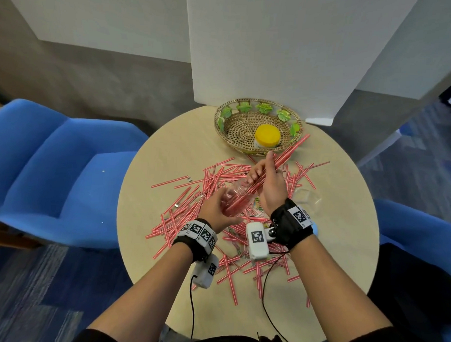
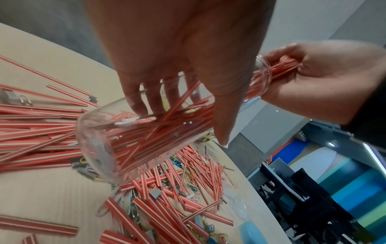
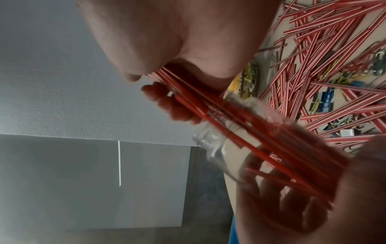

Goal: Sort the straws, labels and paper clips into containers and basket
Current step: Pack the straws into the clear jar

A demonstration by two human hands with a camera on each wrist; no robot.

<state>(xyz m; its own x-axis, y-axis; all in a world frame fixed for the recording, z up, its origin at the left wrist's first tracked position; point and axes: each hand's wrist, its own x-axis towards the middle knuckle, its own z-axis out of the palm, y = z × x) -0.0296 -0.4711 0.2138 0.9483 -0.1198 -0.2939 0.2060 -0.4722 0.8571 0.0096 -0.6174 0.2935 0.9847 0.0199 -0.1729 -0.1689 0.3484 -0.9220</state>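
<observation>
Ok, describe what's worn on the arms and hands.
Both forearms are bare. Each wrist carries a black strap with white square-patterned marker tags and a white camera box; thin black cables trail back. Dark sleeves start near the elbows. The hands are ungloved.

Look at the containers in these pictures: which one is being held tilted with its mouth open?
The clear jar gripped by the left hand, with the right hand feeding straws into its mouth. The other, yellow-lidded container stands closed in the basket.

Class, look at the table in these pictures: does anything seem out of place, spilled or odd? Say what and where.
Yes. Red-striped straws lie scattered across the round table, mixed with paper clips. The clear jar is held tilted by the left hand, not upright, while the right hand feeds in a bundle.
</observation>
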